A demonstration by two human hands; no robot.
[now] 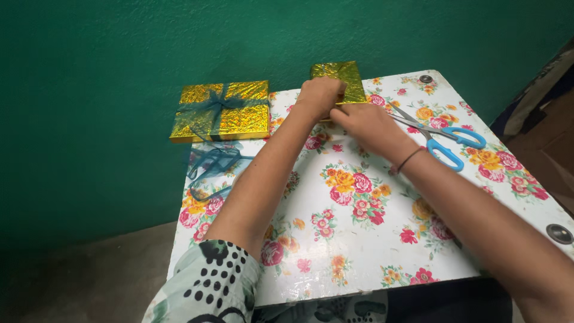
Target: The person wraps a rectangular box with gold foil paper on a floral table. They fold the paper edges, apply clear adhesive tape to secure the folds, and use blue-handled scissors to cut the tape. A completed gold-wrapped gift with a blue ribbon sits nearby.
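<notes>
Both of my hands rest on a small box wrapped in shiny gold foil [342, 76] at the far edge of a floral table [353, 239]. My left hand [320, 96] is closed over the box's near left corner. Touching its near edge from the right, my right hand [366, 124] has its fingers curled against the foil; a dark band circles that wrist. How tightly each hand grips the box is partly hidden by the fingers.
A larger flat gold-wrapped box [221, 111] tied with a teal ribbon bow overhangs the table's far left corner. Loose teal ribbon [212, 164] lies just in front of it. Blue-handled scissors [445, 139] lie at the right. A green wall stands behind.
</notes>
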